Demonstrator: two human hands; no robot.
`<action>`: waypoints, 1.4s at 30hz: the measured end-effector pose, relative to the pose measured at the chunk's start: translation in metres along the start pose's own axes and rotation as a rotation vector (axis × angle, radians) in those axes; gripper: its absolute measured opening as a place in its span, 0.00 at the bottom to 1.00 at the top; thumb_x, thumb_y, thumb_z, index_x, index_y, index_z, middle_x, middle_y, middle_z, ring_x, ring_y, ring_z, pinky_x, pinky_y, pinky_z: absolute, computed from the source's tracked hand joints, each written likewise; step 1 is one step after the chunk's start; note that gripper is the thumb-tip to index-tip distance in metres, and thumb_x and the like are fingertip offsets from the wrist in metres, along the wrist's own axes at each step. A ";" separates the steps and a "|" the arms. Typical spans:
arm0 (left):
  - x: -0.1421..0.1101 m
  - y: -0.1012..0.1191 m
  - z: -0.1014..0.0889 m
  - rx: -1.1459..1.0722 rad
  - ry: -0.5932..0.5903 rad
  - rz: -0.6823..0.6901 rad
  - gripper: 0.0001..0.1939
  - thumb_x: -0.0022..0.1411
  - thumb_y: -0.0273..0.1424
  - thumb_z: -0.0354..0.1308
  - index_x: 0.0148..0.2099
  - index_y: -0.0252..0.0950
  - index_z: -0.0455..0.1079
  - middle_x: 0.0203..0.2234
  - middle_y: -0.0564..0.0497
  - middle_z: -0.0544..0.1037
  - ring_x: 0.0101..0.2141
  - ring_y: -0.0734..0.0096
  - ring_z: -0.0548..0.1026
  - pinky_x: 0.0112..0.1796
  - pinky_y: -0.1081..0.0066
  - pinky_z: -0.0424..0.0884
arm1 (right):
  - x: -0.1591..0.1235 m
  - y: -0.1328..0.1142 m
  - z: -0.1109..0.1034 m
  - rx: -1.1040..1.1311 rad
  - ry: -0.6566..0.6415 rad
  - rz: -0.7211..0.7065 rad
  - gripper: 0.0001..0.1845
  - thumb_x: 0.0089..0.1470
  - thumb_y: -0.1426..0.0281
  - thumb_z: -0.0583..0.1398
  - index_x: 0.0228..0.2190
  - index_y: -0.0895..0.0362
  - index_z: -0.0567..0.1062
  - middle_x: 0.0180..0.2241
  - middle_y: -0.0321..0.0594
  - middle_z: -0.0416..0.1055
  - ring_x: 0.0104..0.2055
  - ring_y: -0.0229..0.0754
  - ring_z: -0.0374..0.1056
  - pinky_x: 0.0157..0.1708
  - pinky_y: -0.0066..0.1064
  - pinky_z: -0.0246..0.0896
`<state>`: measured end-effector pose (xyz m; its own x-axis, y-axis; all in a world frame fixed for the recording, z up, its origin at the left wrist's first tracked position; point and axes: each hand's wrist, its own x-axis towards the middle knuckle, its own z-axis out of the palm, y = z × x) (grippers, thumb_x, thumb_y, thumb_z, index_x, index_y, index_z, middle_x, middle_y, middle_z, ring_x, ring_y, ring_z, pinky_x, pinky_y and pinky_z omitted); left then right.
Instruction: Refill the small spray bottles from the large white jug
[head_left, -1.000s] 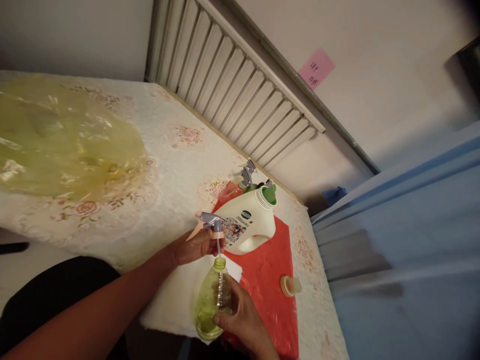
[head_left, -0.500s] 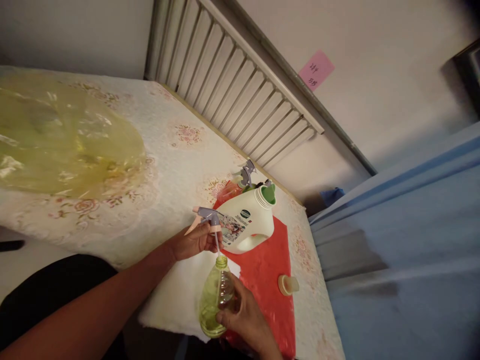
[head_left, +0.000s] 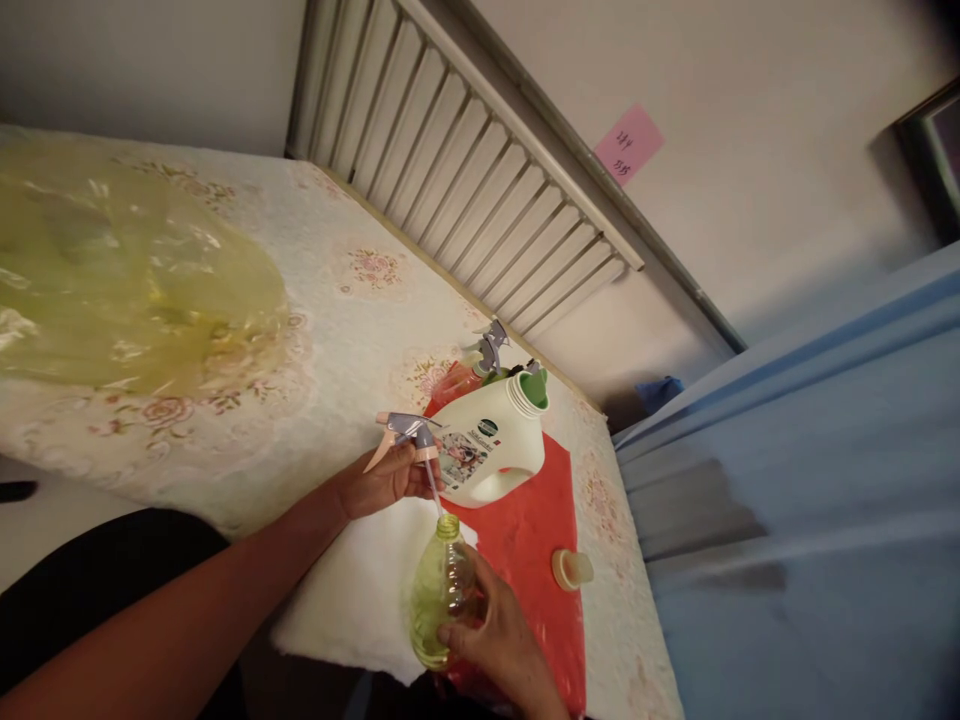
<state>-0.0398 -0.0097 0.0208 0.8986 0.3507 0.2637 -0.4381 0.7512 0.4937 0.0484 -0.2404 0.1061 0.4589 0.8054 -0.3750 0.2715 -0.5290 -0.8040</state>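
Note:
My left hand [head_left: 386, 482] is closed around the collar of a grey and peach spray nozzle [head_left: 412, 432]. Its thin clear tube points down at the mouth of a see-through green spray bottle [head_left: 439, 590]; whether the tip sits inside the neck I cannot tell. My right hand [head_left: 499, 640] grips that bottle's right side, holding it nearly upright over a white cloth [head_left: 352, 610]. Just behind my left hand stands a cream detergent jug [head_left: 487, 445], uncapped, with a green spout in its opening. Its cap [head_left: 572, 569] lies on a red sheet [head_left: 532, 540] to the right.
Behind the jug stands a pinkish spray bottle [head_left: 461, 382] with a grey nozzle, partly hidden. A large yellow plastic bag [head_left: 135, 280] covers the table's left side. A radiator [head_left: 465, 150] runs along the back edge, and a blue curtain [head_left: 787, 480] hangs at right.
The nozzle has shifted slightly left and its tube now slants more toward the bottle's mouth. The green bottle has moved a little to the right. Both hands keep their hold.

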 end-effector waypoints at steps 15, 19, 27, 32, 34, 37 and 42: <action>0.002 -0.005 0.000 0.022 0.074 -0.090 0.23 0.53 0.43 0.72 0.45 0.36 0.73 0.31 0.49 0.82 0.35 0.62 0.83 0.35 0.68 0.77 | 0.005 0.004 0.002 0.084 -0.030 0.002 0.47 0.34 0.77 0.67 0.59 0.54 0.68 0.48 0.43 0.76 0.47 0.50 0.73 0.47 0.41 0.70; 0.001 -0.003 0.002 0.029 0.081 -0.121 0.25 0.52 0.44 0.72 0.47 0.36 0.73 0.31 0.48 0.82 0.35 0.62 0.83 0.35 0.69 0.77 | 0.005 0.002 0.001 0.070 -0.030 0.012 0.47 0.35 0.78 0.66 0.60 0.54 0.67 0.46 0.42 0.76 0.48 0.50 0.72 0.48 0.41 0.69; -0.002 -0.004 0.002 0.027 0.017 -0.109 0.23 0.56 0.43 0.70 0.49 0.37 0.73 0.34 0.47 0.82 0.38 0.60 0.83 0.37 0.68 0.77 | 0.006 0.006 0.000 0.091 -0.043 -0.007 0.46 0.35 0.78 0.64 0.60 0.54 0.66 0.47 0.42 0.76 0.41 0.46 0.73 0.45 0.40 0.70; -0.001 -0.004 0.002 0.034 0.036 -0.121 0.23 0.55 0.43 0.71 0.49 0.36 0.73 0.34 0.47 0.82 0.38 0.59 0.83 0.38 0.67 0.77 | 0.007 0.004 0.001 0.072 -0.028 -0.006 0.47 0.33 0.78 0.63 0.59 0.56 0.67 0.46 0.43 0.75 0.42 0.46 0.73 0.47 0.41 0.69; 0.001 -0.005 0.000 0.027 0.044 -0.118 0.23 0.55 0.42 0.71 0.49 0.37 0.73 0.33 0.48 0.82 0.37 0.60 0.83 0.37 0.67 0.77 | 0.006 0.004 -0.001 0.028 0.000 0.020 0.48 0.32 0.77 0.64 0.59 0.57 0.67 0.46 0.44 0.75 0.42 0.47 0.72 0.47 0.42 0.69; 0.002 -0.006 -0.003 0.010 0.060 -0.094 0.22 0.55 0.41 0.71 0.49 0.37 0.73 0.34 0.49 0.82 0.37 0.60 0.83 0.37 0.67 0.78 | 0.004 0.004 -0.003 -0.014 0.022 0.024 0.48 0.32 0.76 0.65 0.60 0.58 0.67 0.46 0.45 0.75 0.42 0.48 0.72 0.47 0.42 0.69; 0.004 -0.006 -0.007 0.002 0.063 -0.053 0.20 0.56 0.40 0.70 0.48 0.38 0.73 0.34 0.50 0.81 0.38 0.62 0.83 0.38 0.67 0.78 | 0.001 0.008 -0.007 -0.017 0.022 -0.012 0.44 0.36 0.75 0.66 0.59 0.56 0.69 0.45 0.43 0.76 0.44 0.48 0.72 0.48 0.42 0.68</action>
<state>-0.0337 -0.0089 0.0130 0.9204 0.3445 0.1847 -0.3895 0.7686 0.5074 0.0575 -0.2457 0.1022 0.4737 0.8059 -0.3552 0.2917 -0.5241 -0.8002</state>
